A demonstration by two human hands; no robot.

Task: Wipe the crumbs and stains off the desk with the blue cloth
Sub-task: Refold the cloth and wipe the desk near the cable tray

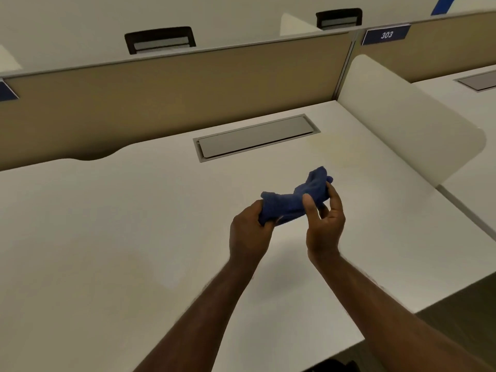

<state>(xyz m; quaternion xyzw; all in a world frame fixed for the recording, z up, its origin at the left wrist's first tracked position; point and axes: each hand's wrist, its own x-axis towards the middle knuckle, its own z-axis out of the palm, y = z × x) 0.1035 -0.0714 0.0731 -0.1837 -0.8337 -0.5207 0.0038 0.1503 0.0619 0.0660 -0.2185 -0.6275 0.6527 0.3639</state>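
A bunched blue cloth is held above the white desk, stretched between both hands. My left hand grips its lower left end in a closed fist. My right hand pinches its upper right part between thumb and fingers. The cloth does not touch the desk. A faint yellowish stain shows on the desk near the back right. No crumbs can be made out.
A grey cable hatch is set into the desk behind the hands. A tan partition closes the back, and a white rounded divider closes the right side. A sign reading 303 hangs on the partition. Black chair backs rise beyond it.
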